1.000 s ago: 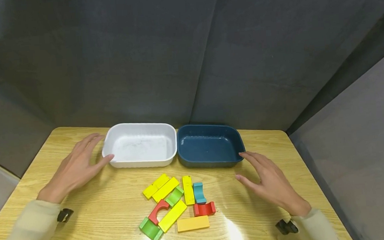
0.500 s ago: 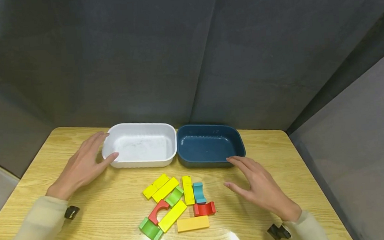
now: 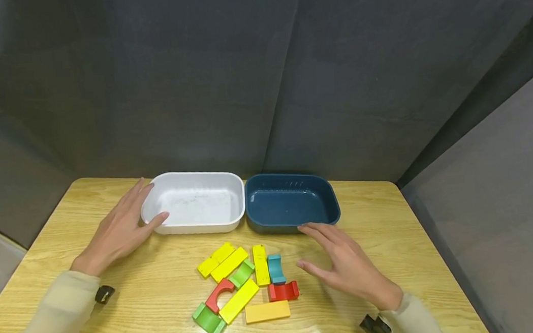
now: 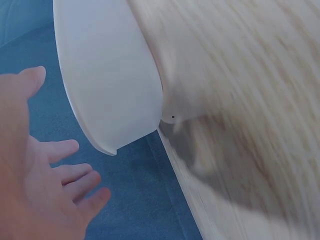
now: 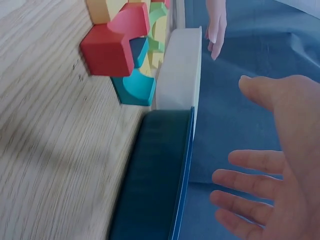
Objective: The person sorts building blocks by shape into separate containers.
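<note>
My left hand [image 3: 119, 229] hovers at the left end of the white bin [image 3: 199, 228], fingers spread and nothing held. In the left wrist view a gap shows between that hand [image 4: 50, 185] and the white bin [image 4: 110, 75]. Near the front right corner of the dark blue bin [image 3: 293, 228] is my right hand [image 3: 346, 263], its fingers extended and holding nothing. In the right wrist view, the right hand [image 5: 280, 185] appears apart from the blue bin [image 5: 150, 175]. Loose toy blocks lie in front of the bins, among them a red arch block [image 3: 283, 291] and a blue one [image 3: 276, 269].
Several yellow blocks [image 3: 239, 301], two green curved blocks [image 3: 209, 321], another red arch [image 3: 218, 294] and an orange-yellow block [image 3: 268, 312] lie clustered on the wooden table [image 3: 156, 305]. A dark curtain [image 3: 188, 79] hangs behind the table's back edge.
My right hand has moved left along the front of the blue bin, toward the blocks. The left hand has shifted slightly right, its thumb further over the white bin. Blocks and bins have stayed put.
</note>
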### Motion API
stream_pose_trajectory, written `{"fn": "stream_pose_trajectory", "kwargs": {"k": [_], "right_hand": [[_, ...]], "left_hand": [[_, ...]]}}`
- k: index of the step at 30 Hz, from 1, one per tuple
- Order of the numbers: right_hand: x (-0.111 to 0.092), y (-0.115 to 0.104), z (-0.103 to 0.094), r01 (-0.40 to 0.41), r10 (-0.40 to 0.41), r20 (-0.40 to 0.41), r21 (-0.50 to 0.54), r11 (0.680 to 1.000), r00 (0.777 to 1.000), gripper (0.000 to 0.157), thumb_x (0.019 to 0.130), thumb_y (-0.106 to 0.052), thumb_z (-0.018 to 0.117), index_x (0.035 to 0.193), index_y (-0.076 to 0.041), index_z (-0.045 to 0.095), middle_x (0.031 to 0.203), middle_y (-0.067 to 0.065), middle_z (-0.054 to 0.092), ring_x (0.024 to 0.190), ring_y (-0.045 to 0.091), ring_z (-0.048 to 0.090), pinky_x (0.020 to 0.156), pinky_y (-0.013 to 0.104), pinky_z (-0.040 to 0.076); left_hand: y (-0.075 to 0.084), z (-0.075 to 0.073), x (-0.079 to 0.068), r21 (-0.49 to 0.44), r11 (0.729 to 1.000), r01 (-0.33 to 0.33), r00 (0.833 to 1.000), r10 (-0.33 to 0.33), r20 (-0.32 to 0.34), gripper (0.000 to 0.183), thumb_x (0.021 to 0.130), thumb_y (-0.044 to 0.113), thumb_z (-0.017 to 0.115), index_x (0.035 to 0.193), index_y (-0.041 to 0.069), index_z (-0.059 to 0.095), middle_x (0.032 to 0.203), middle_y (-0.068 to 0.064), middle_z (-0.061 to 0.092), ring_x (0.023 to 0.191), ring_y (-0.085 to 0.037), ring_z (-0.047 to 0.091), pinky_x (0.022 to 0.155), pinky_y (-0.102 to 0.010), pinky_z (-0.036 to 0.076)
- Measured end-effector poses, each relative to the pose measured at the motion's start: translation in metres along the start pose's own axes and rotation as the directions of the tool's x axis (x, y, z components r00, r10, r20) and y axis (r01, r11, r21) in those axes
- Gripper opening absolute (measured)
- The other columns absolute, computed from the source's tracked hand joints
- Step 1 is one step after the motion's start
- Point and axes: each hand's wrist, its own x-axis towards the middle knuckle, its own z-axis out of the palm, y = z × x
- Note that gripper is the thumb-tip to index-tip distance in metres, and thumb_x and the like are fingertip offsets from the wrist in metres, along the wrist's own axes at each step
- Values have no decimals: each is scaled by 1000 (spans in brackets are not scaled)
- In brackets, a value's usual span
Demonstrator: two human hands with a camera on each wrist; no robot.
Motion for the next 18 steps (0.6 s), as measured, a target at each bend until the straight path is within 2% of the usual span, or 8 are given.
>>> {"fn": "stream_pose_trajectory", "kwargs": {"k": [8, 13, 18], "right_hand": [[3, -19, 7, 34, -36, 24, 56, 998, 999, 72, 95, -55, 79, 153, -17, 59, 153, 0, 59, 138, 26, 58, 111, 58, 51], [3, -34, 16, 51, -62, 109, 100, 994, 992, 70, 97, -60, 74, 154, -21, 58, 154, -6, 58, 139, 20, 57, 111, 52, 53], [4, -48, 21, 57, -85, 188, 153, 987, 979, 70, 95, -55, 79, 153, -21, 58, 154, -7, 57, 139, 15, 56, 111, 46, 54]], "left_hand": [[1, 5, 6, 14, 1000, -9, 1000, 9, -5, 95, 104, 65, 56, 174, 14, 17, 181, -12, -2, 161, -50, 17, 124, -73, 20], [2, 9, 9, 18, 1000, -12, 1000, 12, 0, 97, 103, 65, 57, 174, 13, 15, 180, -15, -3, 161, -51, 17, 129, -66, 14], [2, 12, 10, 21, 1000, -16, 1000, 16, 9, 99, 103, 65, 57, 174, 11, 13, 180, -16, -3, 162, -48, 15, 130, -64, 12]]}}
